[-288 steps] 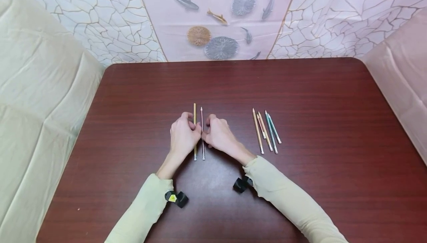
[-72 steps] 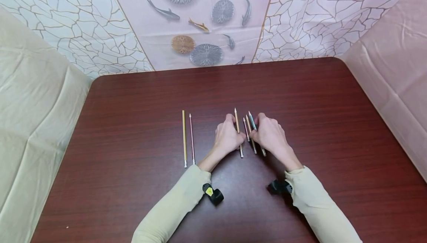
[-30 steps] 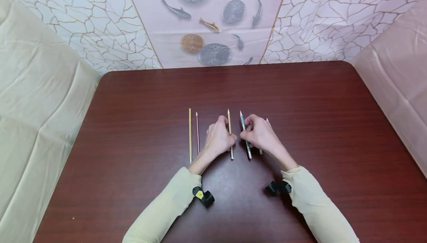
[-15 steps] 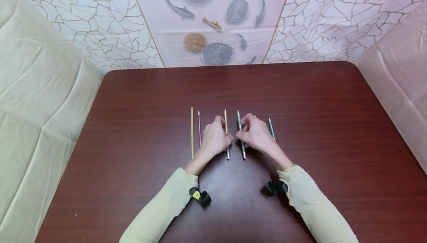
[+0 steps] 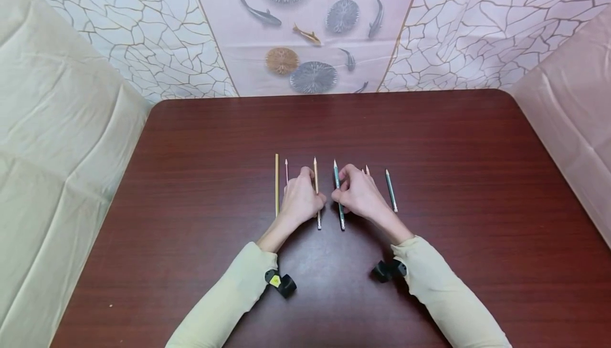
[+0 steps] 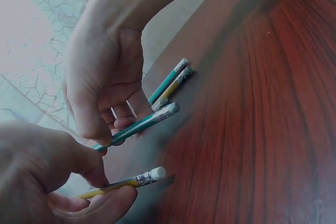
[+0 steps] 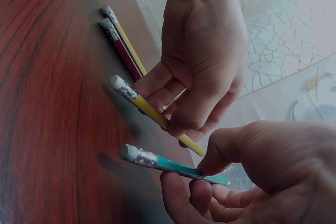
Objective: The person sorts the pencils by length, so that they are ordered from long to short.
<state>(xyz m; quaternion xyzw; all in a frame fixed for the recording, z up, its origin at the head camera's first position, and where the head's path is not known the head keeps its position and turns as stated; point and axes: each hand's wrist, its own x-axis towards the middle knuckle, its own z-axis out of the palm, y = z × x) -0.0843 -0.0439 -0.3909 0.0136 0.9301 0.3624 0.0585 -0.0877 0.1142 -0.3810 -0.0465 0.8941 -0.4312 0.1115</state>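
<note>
My left hand (image 5: 302,198) pinches a yellow pencil (image 5: 316,170) between thumb and fingers, its sharpened tip pointing away and its white eraser toward me. Close on its right, my right hand (image 5: 361,195) pinches a green pencil (image 5: 341,215) in the same direction. Both pencils show their eraser ends in the right wrist view, the yellow pencil (image 7: 152,113) beside the green pencil (image 7: 178,167). Left of my left hand lie an unsharpened yellow pencil (image 5: 277,183) and a dark red pencil (image 5: 286,166), the red one partly hidden by that hand.
Right of my right hand a short green pencil (image 5: 391,190) lies on the dark red wooden table (image 5: 215,136). Tips of further pencils (image 5: 367,169) show behind that hand. A patterned cloth (image 5: 315,29) hangs past the far table edge.
Over the last second both hands have moved left, carrying the yellow and green pencils away from the right-hand group. The short green pencil has come into view from behind the right hand.
</note>
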